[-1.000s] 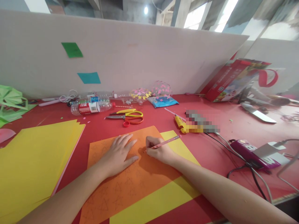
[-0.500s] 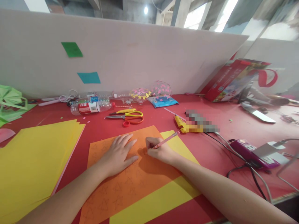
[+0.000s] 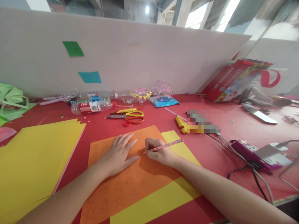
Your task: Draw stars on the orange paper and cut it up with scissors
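Note:
My left hand (image 3: 119,154) lies flat with fingers spread on an orange paper sheet (image 3: 130,186) marked with several pencilled stars. My right hand (image 3: 158,152) is closed round a pink pencil (image 3: 167,145), its tip touching the orange sheet just right of my left fingers. The orange sheet rests on a yellow sheet (image 3: 161,199) on the red table (image 3: 210,146).
A stack of yellow sheets (image 3: 35,158) lies at left. Behind are scissors (image 3: 127,115), a plastic bottle (image 3: 91,107), a yellow glue gun (image 3: 181,123), star-covered clear balls (image 3: 151,91), green folded paper (image 3: 10,102). At right: a purple device (image 3: 249,152) with cables, a red box (image 3: 235,79).
The pencil's upper end has swung a little, up and then lower to the right, while its tip stays on the orange sheet. My left hand has not moved.

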The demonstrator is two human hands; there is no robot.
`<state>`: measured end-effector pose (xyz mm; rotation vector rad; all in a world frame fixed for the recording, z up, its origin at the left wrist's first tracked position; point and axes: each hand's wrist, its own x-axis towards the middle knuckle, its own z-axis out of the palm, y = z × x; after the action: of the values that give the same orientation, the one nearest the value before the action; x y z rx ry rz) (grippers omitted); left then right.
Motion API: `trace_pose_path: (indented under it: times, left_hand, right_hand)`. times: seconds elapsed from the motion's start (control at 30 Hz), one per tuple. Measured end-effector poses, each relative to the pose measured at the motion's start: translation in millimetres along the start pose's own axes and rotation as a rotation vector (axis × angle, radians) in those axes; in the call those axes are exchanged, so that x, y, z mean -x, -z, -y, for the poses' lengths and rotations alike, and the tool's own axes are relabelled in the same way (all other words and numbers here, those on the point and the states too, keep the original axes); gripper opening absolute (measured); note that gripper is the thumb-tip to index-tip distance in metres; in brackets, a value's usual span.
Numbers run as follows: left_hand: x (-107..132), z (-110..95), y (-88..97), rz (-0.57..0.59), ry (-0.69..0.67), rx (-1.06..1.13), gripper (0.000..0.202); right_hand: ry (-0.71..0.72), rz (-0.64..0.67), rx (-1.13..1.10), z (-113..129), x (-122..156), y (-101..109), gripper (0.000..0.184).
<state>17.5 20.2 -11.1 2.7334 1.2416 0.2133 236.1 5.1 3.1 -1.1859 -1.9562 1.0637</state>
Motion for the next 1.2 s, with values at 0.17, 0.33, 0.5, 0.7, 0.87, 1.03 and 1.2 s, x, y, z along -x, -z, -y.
trace_pose_path:
  times: [0.17,0.33,0.5,0.7,0.87,1.03,1.2]
  left_hand:
    - [0.7,1.2,-1.4,-0.026,0.001,0.021,0.066]
    - [-0.5,-2.0,3.0,0.016,0.011,0.007,0.068]
    - [-0.6,-2.4,2.4,0.024,0.010,-0.003,0.068]
    - [-0.3,-1.8,1.8,0.043,0.017,0.006,0.069]
    - [-0.7,-2.0,2.7,0.021,0.015,0.016,0.068]
    - [0.1,-1.5,1.8,0.010,0.002,0.014,0.066]
    - [0.2,-0.5,-0.2,-0.031,-0.012,0.027,0.064]
  right_hand:
    - [0.033,0.012,0.015,-0.7,0.1,-2.0,0.011]
    - [0.028,0.007,0.035,-2.3,0.7,-3.5,0.010]
    - [0.018,-0.035,0.051,-2.3,0.8,-4.9,0.010]
    - [0.000,-0.110,0.065,-2.8,0.3,-6.2,0.012]
    - [-0.009,-0.145,0.078,-2.8,-0.6,-5.9,0.013]
    - [-0.026,-0.166,0.087,-2.1,-1.6,-5.2,0.014]
    - [-0.034,-0.168,0.088,-5.3,-2.0,-5.8,0.015]
